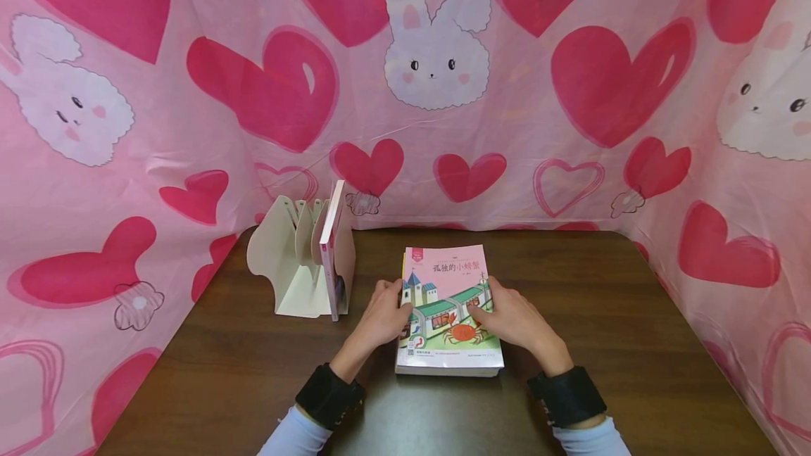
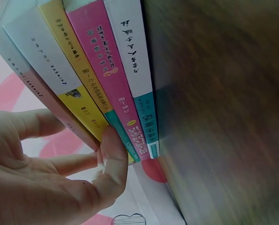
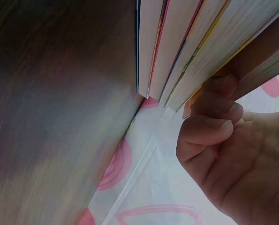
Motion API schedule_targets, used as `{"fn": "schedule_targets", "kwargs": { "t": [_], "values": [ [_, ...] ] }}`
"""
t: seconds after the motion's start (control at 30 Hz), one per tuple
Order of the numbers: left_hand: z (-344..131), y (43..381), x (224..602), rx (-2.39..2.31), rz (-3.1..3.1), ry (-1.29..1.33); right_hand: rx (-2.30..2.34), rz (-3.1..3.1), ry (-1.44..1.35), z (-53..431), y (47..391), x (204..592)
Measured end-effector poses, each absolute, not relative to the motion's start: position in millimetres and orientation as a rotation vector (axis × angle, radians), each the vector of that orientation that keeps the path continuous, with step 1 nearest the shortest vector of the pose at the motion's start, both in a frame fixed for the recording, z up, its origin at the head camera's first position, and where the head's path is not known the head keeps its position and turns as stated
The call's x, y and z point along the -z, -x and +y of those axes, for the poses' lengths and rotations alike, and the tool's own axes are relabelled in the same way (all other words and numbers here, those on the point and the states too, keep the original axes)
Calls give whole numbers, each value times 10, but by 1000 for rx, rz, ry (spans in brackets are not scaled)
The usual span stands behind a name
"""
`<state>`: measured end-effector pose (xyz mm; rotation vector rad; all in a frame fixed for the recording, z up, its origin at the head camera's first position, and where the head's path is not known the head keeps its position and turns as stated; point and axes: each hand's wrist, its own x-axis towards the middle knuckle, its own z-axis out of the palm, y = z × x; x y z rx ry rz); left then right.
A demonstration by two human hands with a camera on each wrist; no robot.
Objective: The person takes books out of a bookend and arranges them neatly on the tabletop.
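A stack of several paperback books lies on the table, topped by a pink book (image 1: 453,305) with a castle, a train and a red crab on its cover. My left hand (image 1: 382,312) holds the stack's left side, thumb at the cover's edge. In the left wrist view its fingers (image 2: 113,161) bend against the spines near the yellow book (image 2: 85,110). On the opposite side, my right hand (image 1: 516,319) grips the top book, thumb on the cover. Its fingers (image 3: 209,129) curl at the page edges, where a dark gap shows under the top book.
A cream file rack (image 1: 304,294) with dividers stands left of the stack. One thin book (image 1: 331,252) is upright in its right-hand slot. Pink curtains (image 1: 431,132) with hearts and rabbits surround the brown wooden table (image 1: 583,287) at the back and sides.
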<state>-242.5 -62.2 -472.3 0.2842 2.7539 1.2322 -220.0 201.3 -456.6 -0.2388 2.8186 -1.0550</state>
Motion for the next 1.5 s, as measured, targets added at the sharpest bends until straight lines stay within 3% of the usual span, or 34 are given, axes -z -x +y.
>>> {"fn": "schedule_targets", "kwargs": {
  "t": [1.5],
  "values": [
    [-655,2431,4758,-1250,2673,-258,1019,2721,157,2017,2197,4628]
  ]
}}
